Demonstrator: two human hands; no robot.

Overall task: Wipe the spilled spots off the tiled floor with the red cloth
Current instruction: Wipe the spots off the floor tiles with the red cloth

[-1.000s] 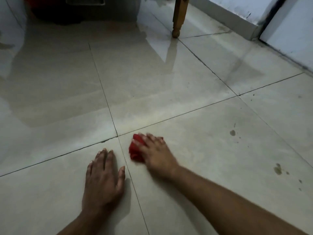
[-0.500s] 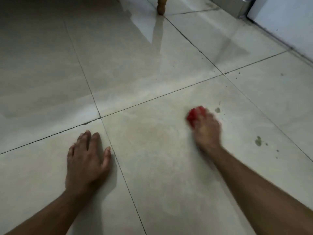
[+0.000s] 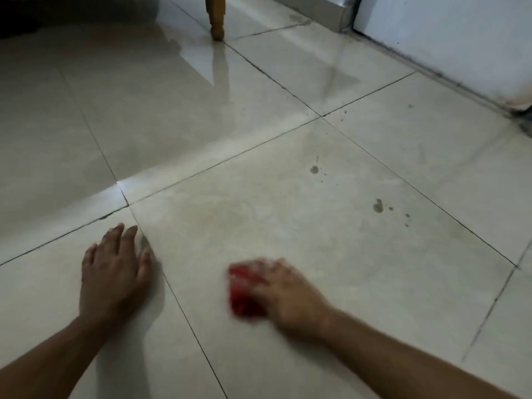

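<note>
A bunched red cloth [image 3: 244, 295] lies on the pale tiled floor [image 3: 201, 116], blurred by motion. My right hand [image 3: 285, 295] grips it from the right and presses it down. My left hand [image 3: 113, 272] lies flat on the tile to the left, fingers spread. Two dark spilled spots stay on the same tile, far right of the cloth: one spot [image 3: 314, 169] further away and a larger spot [image 3: 378, 206] nearer, with small specks around them.
A wooden furniture leg [image 3: 216, 18] stands at the top centre. A white wall or door [image 3: 446, 38] with a dirty base runs along the upper right. Dark grout lines cross the floor.
My right hand has swept the cloth from beside the further spot back toward me and to the left. The left hand stays flat on the floor. The view has shifted.
</note>
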